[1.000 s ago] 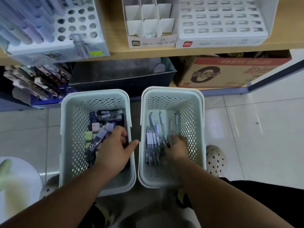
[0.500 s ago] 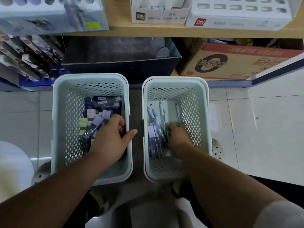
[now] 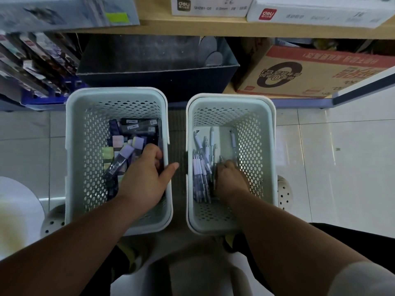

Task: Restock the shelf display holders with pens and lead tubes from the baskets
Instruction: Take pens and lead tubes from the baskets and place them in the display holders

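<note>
Floor baskets (image 3: 72, 146): fingers (image 3: 227, 165) curled into pens (image 3: 197, 165), lead tubes (image 3: 126, 152).

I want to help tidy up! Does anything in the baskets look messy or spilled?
Nothing has spilled. The lead tubes in the left basket lie in a jumble, one purple-capped tube propped slantwise on the heap. The pens in the right basket lie mostly lined up.

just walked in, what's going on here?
A person reaches into two perforated baskets below the shelf. The left hand is in the left basket among lead tubes, fingers curled, thumb out over the rim. The right hand digs into pens in the right basket. Fingertips are hidden, so grip is unclear; nothing is lifted out yet.
</note>
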Demonstrator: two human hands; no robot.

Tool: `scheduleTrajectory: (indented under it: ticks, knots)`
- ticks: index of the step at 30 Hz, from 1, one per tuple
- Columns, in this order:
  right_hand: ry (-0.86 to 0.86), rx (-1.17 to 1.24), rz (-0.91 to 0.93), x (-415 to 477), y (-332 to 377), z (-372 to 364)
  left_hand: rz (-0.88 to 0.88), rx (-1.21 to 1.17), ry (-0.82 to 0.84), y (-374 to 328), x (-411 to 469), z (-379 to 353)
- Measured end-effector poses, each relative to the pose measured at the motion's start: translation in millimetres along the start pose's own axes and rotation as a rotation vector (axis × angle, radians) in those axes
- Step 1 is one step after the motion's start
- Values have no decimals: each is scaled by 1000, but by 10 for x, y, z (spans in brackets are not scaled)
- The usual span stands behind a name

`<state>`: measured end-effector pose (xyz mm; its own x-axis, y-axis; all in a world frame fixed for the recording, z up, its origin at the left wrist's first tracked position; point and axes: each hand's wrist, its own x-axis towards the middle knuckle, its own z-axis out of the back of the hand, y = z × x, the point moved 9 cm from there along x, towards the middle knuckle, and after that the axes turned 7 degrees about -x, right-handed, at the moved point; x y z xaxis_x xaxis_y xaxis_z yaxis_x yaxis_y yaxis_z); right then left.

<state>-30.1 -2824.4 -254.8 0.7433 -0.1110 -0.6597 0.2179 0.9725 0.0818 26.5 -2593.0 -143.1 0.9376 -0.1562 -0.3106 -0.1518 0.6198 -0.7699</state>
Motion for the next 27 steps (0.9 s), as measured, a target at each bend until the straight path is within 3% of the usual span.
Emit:
scheduleTrajectory:
  ticks: [16,27]
  knots:
    - [-99,91,-56,6,-75,150,-11,-5,14,0,-14,-9]
    - [97,53,-97,7,-92,130,18,-13,29,-2,0,-2]
